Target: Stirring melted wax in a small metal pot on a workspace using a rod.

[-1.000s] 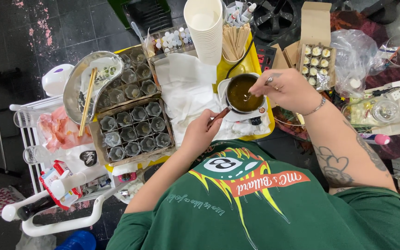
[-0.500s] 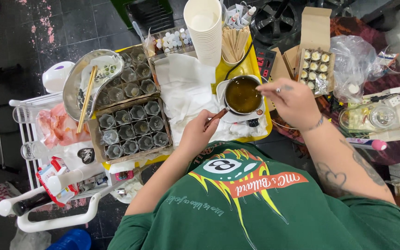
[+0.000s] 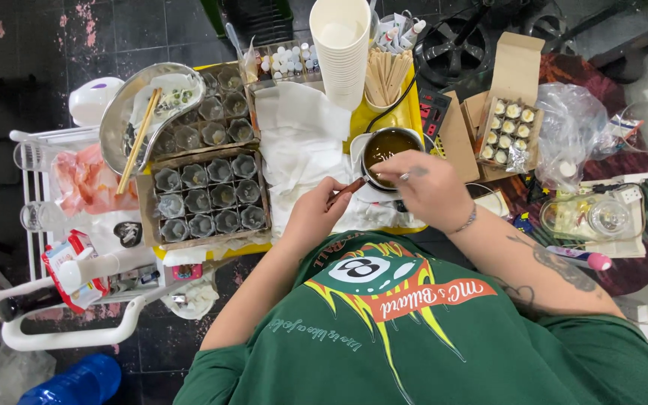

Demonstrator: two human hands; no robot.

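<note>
The left hand (image 3: 316, 214) is closed on the pot (image 3: 386, 150) handle, the safe spot. Hot liquid could spill. The right hand (image 3: 425, 187) covers the rim, its grip hidden.

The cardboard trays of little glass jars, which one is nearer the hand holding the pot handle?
The front tray, beside the left hand; the other tray lies farther back.

Open brown carton (image 3: 510, 120) of small jars at two o'clock; red-and-white packet (image 3: 69, 259) at eight o'clock; clear plastic bag (image 3: 573, 127) at three.
</note>
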